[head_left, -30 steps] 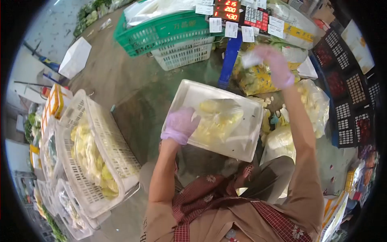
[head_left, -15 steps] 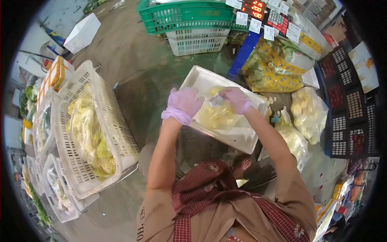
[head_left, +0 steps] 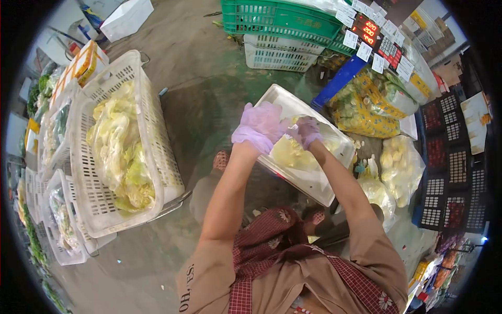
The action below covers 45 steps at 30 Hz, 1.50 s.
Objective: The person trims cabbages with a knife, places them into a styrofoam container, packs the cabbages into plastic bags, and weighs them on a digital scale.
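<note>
A white foam box [head_left: 334, 191] sits tilted in front of me with a clear plastic bag of pale yellow vegetable [head_left: 291, 154] inside. My left hand [head_left: 260, 127], in a thin lilac glove, lies over the bag's left side; its fingers look stretched and spread, slightly smeared. My right hand [head_left: 309, 131], gloved too and partly in shadow, is at the bag's top end with bent fingers pinching the plastic. The two hands nearly meet above the bag. The exact fingertip contact is hidden.
A white basket [head_left: 170, 157] of yellow-green leaves stands left. Ahead are a green crate [head_left: 277, 18], a white crate [head_left: 282, 55] and a scale with a red display [head_left: 366, 29]. Yellow printed bags [head_left: 371, 107] and a filled clear bag [head_left: 400, 167] lie right, before dark crates [head_left: 444, 157].
The view has shifted, so most things sit farther right. My hands have drawn closer together over the bag. The scale's top and bottom readings have risen slightly.
</note>
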### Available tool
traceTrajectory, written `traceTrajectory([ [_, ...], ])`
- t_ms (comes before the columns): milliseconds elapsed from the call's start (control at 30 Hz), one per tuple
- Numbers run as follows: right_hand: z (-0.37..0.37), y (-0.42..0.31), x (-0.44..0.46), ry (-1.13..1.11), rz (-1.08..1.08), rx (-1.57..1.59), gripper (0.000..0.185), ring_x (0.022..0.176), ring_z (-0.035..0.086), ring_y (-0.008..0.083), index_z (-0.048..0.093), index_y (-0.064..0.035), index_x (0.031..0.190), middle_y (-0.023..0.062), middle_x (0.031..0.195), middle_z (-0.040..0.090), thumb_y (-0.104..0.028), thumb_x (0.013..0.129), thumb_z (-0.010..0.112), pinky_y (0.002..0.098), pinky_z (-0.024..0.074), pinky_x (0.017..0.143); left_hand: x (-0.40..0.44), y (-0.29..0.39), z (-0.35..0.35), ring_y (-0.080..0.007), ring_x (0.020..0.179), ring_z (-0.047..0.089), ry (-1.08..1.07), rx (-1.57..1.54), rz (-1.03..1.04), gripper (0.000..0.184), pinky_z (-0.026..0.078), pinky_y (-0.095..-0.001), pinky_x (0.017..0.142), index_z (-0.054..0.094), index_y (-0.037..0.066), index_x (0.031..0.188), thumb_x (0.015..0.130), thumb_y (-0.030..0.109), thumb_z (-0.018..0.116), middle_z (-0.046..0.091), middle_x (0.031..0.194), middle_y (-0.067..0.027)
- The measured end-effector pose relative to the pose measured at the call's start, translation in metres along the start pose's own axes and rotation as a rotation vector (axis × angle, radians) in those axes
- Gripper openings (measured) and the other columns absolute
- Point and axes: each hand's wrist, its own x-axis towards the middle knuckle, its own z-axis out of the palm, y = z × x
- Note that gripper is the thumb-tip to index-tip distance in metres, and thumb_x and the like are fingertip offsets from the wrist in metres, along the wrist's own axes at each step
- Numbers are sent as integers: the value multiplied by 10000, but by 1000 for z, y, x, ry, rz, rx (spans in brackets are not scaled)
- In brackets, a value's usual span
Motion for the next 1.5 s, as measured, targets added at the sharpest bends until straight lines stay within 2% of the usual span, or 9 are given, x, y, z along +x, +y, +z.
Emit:
traceTrajectory([
  [233,-29,-11,-31,188,145,-151,892,1336,233,350,471,5,1253,221,1426,267,-648,663,611,550,251,1039,-3,-8,4,-321,865,577,65,-1,35,367,383,-407,812,598,71,935,805,408,536,607,927,-158],
  [300,-36,-11,-32,124,172,-159,880,1361,190,344,422,-51,1312,195,1452,245,-643,687,602,548,226,1058,-3,-4,-4,-318,1006,567,-95,-4,-13,407,324,-516,966,560,69,1039,854,411,442,589,1046,-160],
  [400,-27,1,-28,93,117,-170,701,1360,197,336,464,-120,1290,156,1452,271,-562,758,577,546,223,1058,-4,-4,-5,-317,1012,564,-88,-14,-5,405,316,-514,970,563,73,1038,855,413,440,589,1047,-160],
  [500,-20,15,-34,245,226,-193,423,1313,277,339,575,-150,1140,129,1366,389,-386,789,574,548,220,1050,-3,-7,10,-319,864,581,87,-8,29,356,398,-407,799,603,73,944,811,393,519,612,934,-160],
  [667,-52,49,-82,704,-55,21,312,1201,381,367,622,-163,1017,140,1258,473,-303,739,625,504,272,1014,9,9,16,-335,907,586,-97,16,-13,362,445,-409,811,620,60,946,816,378,506,613,964,-177],
  [900,-76,125,-193,662,-33,318,278,1047,532,312,659,-102,940,142,1082,598,-323,775,621,409,381,942,36,48,145,-353,889,609,-115,-126,126,310,479,-432,780,619,52,982,806,285,516,623,963,-208],
  [1000,-80,136,-218,333,422,719,302,896,620,321,658,-46,940,175,937,655,-309,811,586,360,479,784,43,65,194,-363,917,599,-139,-126,162,300,480,-434,792,593,62,1042,807,223,498,611,984,-218],
  [1133,-93,147,-231,549,267,768,296,888,627,314,657,-35,928,165,929,658,-293,800,588,357,484,775,49,84,195,-360,893,617,-217,80,164,285,503,-434,771,563,52,1066,810,151,486,608,997,-209],
  [1500,-70,186,-240,332,145,575,320,861,606,346,629,-39,972,183,900,634,-304,797,588,393,478,752,80,101,174,-301,924,643,-482,201,27,274,517,-384,775,689,20,884,651,148,624,646,991,-204],
])
